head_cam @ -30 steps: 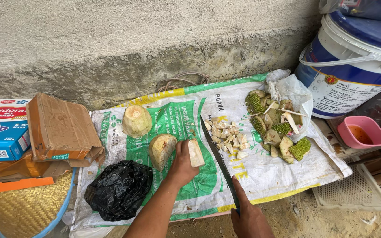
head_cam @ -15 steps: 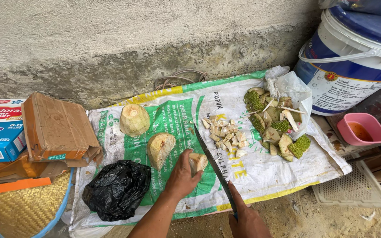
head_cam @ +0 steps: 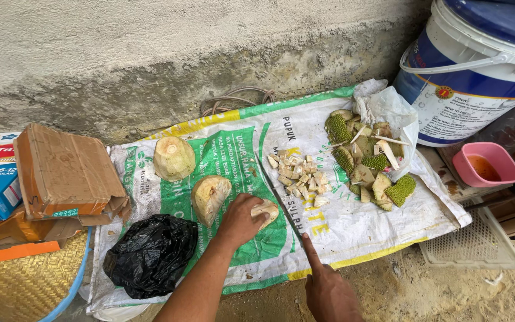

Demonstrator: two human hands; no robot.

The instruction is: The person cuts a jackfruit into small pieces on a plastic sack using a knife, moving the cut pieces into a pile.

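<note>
Left hand pinches a pale fruit piece flat on the printed sack, long axis slanting toward the chopped-pieces pile; right hand, index extended, grips a knife just beside it.

A pale, peeled fruit piece lies flat on the sack, just right of a larger peeled half.

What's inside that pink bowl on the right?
The pink bowl holds an orange-red liquid, visible at its middle. Its depth, and anything lying beneath the surface, cannot be seen.
</note>
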